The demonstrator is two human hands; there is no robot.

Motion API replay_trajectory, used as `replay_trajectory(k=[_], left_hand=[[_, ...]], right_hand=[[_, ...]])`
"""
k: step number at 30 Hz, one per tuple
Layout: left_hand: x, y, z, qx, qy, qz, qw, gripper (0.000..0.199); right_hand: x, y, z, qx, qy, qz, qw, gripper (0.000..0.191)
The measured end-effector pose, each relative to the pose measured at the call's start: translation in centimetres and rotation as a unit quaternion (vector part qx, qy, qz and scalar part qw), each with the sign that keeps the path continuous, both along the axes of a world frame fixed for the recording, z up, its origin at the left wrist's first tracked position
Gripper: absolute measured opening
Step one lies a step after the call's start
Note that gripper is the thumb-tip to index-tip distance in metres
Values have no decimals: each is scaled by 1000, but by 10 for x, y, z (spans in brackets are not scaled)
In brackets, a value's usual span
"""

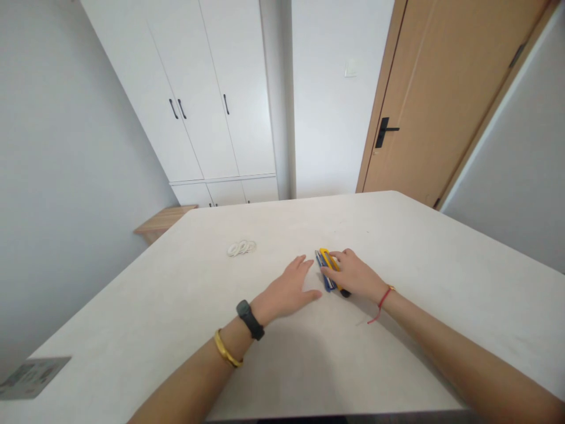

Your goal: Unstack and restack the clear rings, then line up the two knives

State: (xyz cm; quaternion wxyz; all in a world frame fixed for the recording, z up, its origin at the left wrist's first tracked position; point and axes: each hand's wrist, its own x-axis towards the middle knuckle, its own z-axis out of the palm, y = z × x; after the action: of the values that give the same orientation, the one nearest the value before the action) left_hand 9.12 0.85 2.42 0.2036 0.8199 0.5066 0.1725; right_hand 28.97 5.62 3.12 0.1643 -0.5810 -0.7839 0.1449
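Note:
Two utility knives lie side by side on the white table, a blue one point(327, 283) on the left and a yellow one point(325, 254) with a black end on the right. My right hand point(355, 275) is closed around the yellow knife from the right, its thumb reaching across toward the blue one. Just left of the knives, my left hand point(290, 290) is open, with the thumb and fingers apart and nothing in it. A small gap separates it from the blue knife. Farther left rest several flat white rings point(241, 248), overlapping in a row.
The white table point(176, 306) fills the foreground, its far edge facing white cupboards point(238, 135). A printed grey label point(35, 378) lies at its near left corner. Beyond the left edge is a wooden surface point(163, 219). A wooden door point(436, 112) stands at the far right.

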Motion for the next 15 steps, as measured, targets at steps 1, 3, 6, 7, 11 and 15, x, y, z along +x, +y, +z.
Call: replay_trajectory(k=[1,3,6,7,11,15], left_hand=[[15,1,-3,10,8,-18,1000,78],[44,6,-10,54,24,-48,997,80],[74,11,-20,80,45,-40,995,72],[78,11,-22,84,52,-34,995,68],[62,-3,-20,86,90,-31,992,59],[5,-29,-11,73,124,-34,989,56]], right_hand=[[7,6,0,4,35,-1,999,47],[20,18,0,31,86,-23,996,42],[32,30,-5,65,118,-53,990,35],[34,32,-6,69,123,-55,988,33],[33,30,-10,80,128,-36,988,32],[29,26,-12,70,110,-17,991,33]])
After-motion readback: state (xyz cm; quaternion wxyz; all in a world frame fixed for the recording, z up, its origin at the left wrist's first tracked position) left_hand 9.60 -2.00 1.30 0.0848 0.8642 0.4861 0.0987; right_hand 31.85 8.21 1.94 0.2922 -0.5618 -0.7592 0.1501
